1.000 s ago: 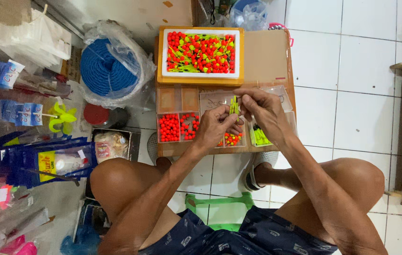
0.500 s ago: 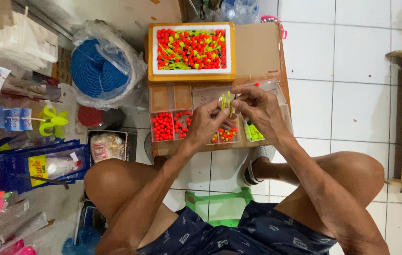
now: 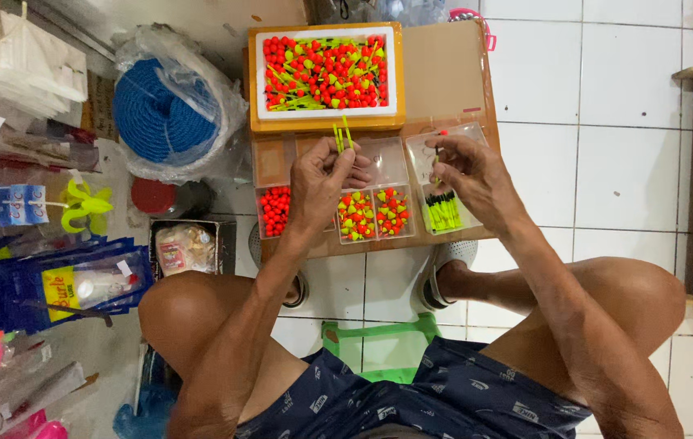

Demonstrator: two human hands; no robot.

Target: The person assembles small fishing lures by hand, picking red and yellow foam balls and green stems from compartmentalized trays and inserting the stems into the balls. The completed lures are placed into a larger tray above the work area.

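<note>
**Hands over the compartment box of fishing floats**

The landmark is the clear plastic compartment box lying on a brown cardboard sheet on the white tiled floor.

The left hand hovers over the box's left half, fingers curled tight around a few thin yellow-green float sticks that jut upward past the box's far edge.

The right hand hangs over the box's right end, thumb and forefinger pinched together; whatever they nip is too small to make out.

Beneath that hand, the rightmost compartment holds a bundle of yellow-green and black stick floats. The near-side compartments hold red and yellow bead floats.

Just beyond the box sits an orange-rimmed white foam tray heaped with more red and yellow floats. Left of the box, a coil of blue rope in a clear plastic bag.
</note>
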